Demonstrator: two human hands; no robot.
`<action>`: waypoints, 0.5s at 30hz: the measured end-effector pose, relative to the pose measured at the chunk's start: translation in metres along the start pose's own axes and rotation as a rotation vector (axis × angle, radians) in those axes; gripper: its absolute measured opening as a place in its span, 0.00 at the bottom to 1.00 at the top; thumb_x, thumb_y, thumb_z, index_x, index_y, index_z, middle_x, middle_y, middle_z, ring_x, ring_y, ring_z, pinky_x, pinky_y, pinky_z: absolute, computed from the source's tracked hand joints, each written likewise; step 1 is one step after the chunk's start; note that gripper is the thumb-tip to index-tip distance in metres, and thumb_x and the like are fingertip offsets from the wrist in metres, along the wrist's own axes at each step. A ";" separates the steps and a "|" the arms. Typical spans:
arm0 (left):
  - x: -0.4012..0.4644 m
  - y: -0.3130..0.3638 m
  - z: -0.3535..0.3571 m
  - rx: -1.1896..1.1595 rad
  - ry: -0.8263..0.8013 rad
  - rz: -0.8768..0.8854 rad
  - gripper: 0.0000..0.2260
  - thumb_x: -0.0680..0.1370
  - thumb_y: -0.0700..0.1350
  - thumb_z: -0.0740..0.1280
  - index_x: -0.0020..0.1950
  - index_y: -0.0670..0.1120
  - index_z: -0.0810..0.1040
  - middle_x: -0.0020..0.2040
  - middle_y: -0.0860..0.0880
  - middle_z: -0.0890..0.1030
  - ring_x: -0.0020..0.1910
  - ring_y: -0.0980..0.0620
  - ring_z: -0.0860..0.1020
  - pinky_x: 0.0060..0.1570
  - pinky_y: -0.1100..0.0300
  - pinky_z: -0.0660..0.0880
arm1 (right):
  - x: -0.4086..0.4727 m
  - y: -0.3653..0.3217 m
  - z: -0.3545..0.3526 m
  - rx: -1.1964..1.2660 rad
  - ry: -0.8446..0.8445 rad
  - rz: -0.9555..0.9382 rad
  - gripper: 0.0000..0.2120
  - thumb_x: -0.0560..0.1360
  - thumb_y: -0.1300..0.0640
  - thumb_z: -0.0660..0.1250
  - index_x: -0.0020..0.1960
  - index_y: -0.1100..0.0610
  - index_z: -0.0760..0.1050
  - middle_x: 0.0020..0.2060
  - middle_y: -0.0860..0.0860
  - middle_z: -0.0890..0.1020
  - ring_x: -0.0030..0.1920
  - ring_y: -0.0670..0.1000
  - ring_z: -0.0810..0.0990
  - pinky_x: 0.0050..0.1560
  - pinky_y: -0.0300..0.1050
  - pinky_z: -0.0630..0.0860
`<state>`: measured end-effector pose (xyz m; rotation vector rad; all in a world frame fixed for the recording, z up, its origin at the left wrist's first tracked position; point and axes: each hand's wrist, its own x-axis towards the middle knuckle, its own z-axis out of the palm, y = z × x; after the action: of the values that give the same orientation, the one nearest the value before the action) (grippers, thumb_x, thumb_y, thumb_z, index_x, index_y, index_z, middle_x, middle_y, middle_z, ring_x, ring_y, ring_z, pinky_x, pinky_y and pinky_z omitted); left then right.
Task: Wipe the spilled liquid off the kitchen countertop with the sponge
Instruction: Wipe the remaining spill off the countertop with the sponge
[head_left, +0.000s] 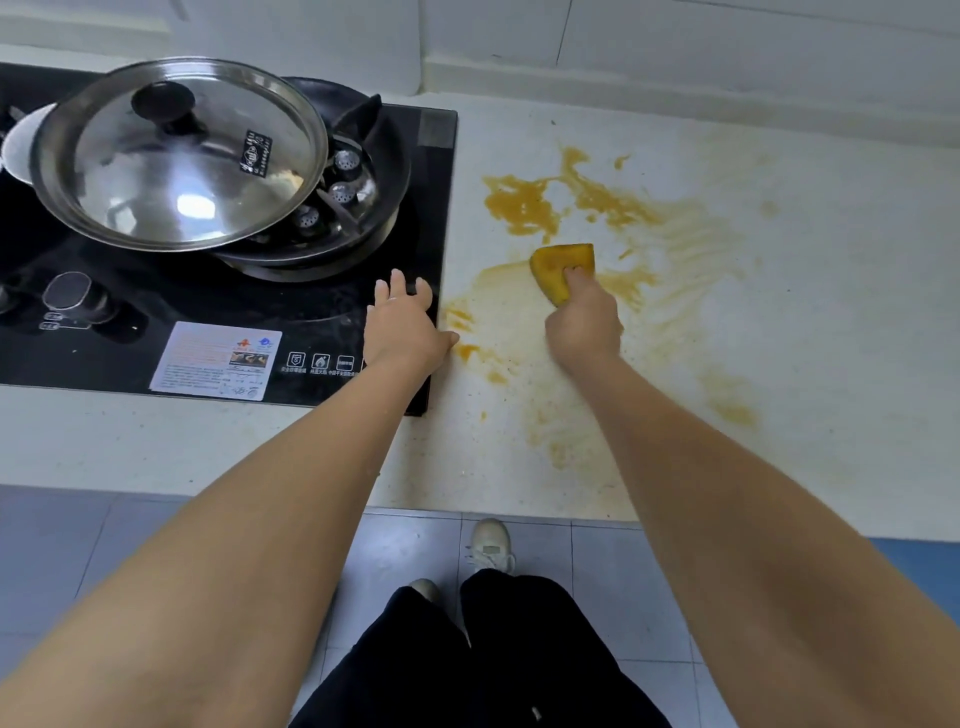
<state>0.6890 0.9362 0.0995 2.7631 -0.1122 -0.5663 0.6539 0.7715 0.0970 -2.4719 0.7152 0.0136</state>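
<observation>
Dark trousers (483, 665) and two pale shoes (491, 545) on a blue-grey tiled floor (104, 545) sit closest, below both bare forearms, which reach forward over the front edge of the pale speckled bench (156, 441).

On the near side of the hands, thin orange smears and specks trail across the bench toward its front edge, with a stronger orange streak off to the right of the right forearm.

The left hand (402, 325) rests on the right-hand margin of the black glass hob (311, 312), fingers straight and spread, holding nothing; its thumb reaches the hob's edge, just beside small orange blobs. To its left on the glass lie a white printed label (215, 361) and, further left, a round control knob (70, 291).

The right hand (584, 317) grips the yellow sponge (561, 270), fingers curled round its near end, pressing it onto the bench in the middle of the mess. The sponge points away from the person, its far end just short of the thickest orange spilled liquid (524, 202), which lies beyond the hand. Streaky, paler wipe marks fan out to the right of the sponge.

Beyond the left hand, a shiny steel lid (182, 156) with a dark knob sits tilted over a dark pan (363, 171) on the burner. White wall tiles (675, 41) stand behind the bench.
</observation>
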 end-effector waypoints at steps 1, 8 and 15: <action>0.000 0.000 0.000 -0.001 0.002 -0.002 0.33 0.78 0.52 0.64 0.78 0.45 0.51 0.78 0.43 0.44 0.77 0.44 0.42 0.74 0.50 0.48 | -0.004 -0.004 0.001 -0.013 -0.009 -0.025 0.26 0.74 0.70 0.55 0.71 0.59 0.62 0.67 0.57 0.69 0.66 0.58 0.69 0.60 0.47 0.68; 0.000 0.001 -0.001 0.006 -0.013 -0.004 0.34 0.78 0.51 0.64 0.78 0.45 0.50 0.78 0.44 0.44 0.77 0.45 0.42 0.75 0.50 0.48 | -0.009 0.004 0.009 0.028 -0.062 -0.140 0.29 0.73 0.71 0.54 0.71 0.54 0.62 0.69 0.54 0.68 0.67 0.56 0.69 0.61 0.47 0.68; 0.003 0.009 0.002 0.015 0.008 -0.052 0.34 0.78 0.53 0.64 0.78 0.44 0.50 0.78 0.43 0.45 0.77 0.43 0.43 0.74 0.50 0.48 | -0.026 -0.005 0.033 -0.096 -0.101 -0.420 0.26 0.74 0.68 0.56 0.71 0.58 0.63 0.72 0.53 0.64 0.73 0.54 0.58 0.73 0.46 0.52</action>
<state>0.6904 0.9267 0.0998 2.7897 -0.0425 -0.5693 0.6388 0.8054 0.0759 -2.6443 0.1478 0.0145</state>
